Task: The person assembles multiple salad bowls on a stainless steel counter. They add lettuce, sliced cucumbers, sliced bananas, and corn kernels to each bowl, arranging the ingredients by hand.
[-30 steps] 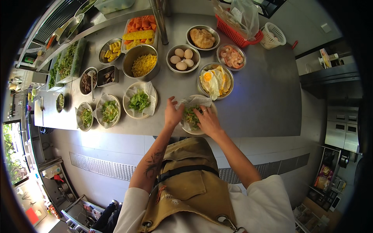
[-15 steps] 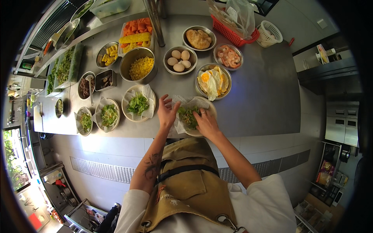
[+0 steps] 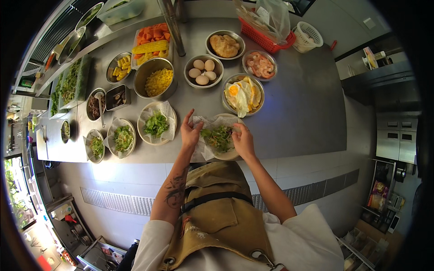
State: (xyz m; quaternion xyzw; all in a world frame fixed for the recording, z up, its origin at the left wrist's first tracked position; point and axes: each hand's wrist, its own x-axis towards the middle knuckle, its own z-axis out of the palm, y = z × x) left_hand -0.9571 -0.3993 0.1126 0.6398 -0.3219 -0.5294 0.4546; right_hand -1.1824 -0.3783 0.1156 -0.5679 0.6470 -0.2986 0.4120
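Observation:
A round pale bowl lined with printed paper stands at the table's front edge and holds salad greens. My left hand is at the bowl's left side, index finger stretched out and thumb against the paper liner. At the right edge of the greens, my right hand has its fingertips pinched together on some leaves. To the left stand similar paper-lined bowls of greens: one bowl, a second bowl and a smaller bowl.
Beyond my hands are metal bowls of fried eggs, whole eggs, shrimp, cooked meat and corn kernels. A red basket stands at the back. A metal post rises near the carrot-and-corn tray.
My right hand has drawn back from the middle of the greens to their right edge, its fingers now pinched. My left hand has stayed beside the liner. The whole view has shifted slightly.

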